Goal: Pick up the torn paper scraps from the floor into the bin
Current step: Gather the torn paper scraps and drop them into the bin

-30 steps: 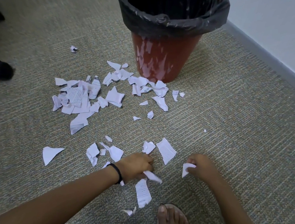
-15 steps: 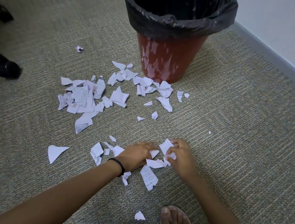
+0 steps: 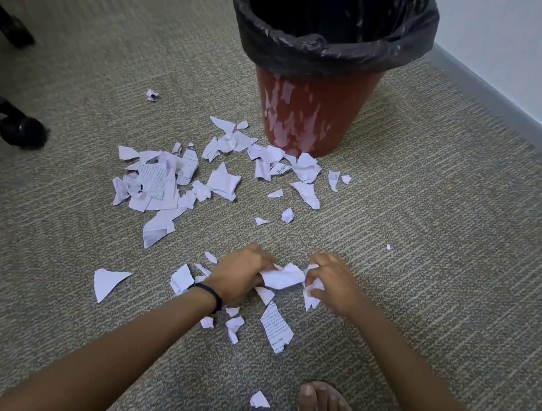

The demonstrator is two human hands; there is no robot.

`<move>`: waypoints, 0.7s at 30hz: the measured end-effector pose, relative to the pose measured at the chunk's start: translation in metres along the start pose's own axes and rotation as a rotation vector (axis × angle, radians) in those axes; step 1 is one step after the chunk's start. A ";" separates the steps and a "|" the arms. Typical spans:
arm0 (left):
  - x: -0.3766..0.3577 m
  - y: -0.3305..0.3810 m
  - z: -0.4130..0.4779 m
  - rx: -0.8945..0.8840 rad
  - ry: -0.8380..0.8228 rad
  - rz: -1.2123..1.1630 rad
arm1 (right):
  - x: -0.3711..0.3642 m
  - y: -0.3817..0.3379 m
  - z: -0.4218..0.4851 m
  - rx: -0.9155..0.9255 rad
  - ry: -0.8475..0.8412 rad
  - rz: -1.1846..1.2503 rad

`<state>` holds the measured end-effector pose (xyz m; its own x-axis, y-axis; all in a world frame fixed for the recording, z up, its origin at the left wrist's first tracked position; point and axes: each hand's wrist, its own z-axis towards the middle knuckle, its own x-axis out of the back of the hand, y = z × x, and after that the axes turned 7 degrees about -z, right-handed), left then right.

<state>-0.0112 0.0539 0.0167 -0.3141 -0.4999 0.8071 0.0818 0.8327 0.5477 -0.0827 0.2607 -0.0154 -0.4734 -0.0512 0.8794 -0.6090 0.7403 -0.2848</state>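
Grey-green carpet [image 3: 440, 239] fills the frame, meeting a pale wall and skirting at the upper right. At the top centre stands a red bin [image 3: 314, 110] lined with a black bag [image 3: 329, 46] folded over its rim, its mouth open to take the paper. Torn paper scraps [image 3: 180, 181] lie strewn across the carpet from the bin's foot down toward the lower centre, with one thick cluster at middle left.

Low in the centre the two hands work close together. The left hand [image 3: 240, 274], a black band [image 3: 211, 295] at its wrist, has its fingers curled round one end of a crumpled wad of paper [image 3: 281, 276]. The right hand [image 3: 331, 284] pinches more scraps at the other end. The hands appear drawn together to gather several pieces into one handful, probably to save trips to the bin.

Loose pieces lie just below the hands, among them a printed strip [image 3: 275, 327]. A sandalled foot [image 3: 327, 410] shows at the bottom edge, and chair casters [image 3: 24, 131] at the far left.
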 end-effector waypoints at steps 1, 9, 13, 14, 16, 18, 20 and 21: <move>0.007 -0.002 0.002 0.018 0.040 -0.021 | 0.004 0.000 0.001 -0.008 -0.035 0.006; 0.142 0.027 0.040 0.109 0.696 -0.543 | 0.145 -0.021 0.006 -0.256 0.378 0.718; 0.211 0.057 0.070 0.030 0.855 -0.724 | 0.240 -0.033 0.014 -0.161 0.708 0.997; 0.224 0.062 0.078 0.031 0.857 -0.774 | 0.257 -0.034 0.022 -0.154 0.765 1.033; 0.245 0.075 0.093 0.032 0.825 -0.932 | 0.285 -0.033 0.042 -0.148 0.837 1.130; 0.258 0.085 0.099 0.011 0.791 -1.106 | 0.303 -0.033 0.059 -0.109 0.844 1.294; 0.264 0.088 0.099 -0.006 0.762 -1.124 | 0.309 -0.032 0.064 -0.081 0.818 1.394; 0.265 0.087 0.097 -0.009 0.746 -1.103 | 0.307 -0.031 0.063 -0.082 0.806 1.391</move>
<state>-0.1790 0.0165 0.2567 0.3702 -0.9195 -0.1322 0.1285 -0.0902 0.9876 -0.2493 0.1796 0.2396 -0.1449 0.9875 -0.0616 0.0326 -0.0575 -0.9978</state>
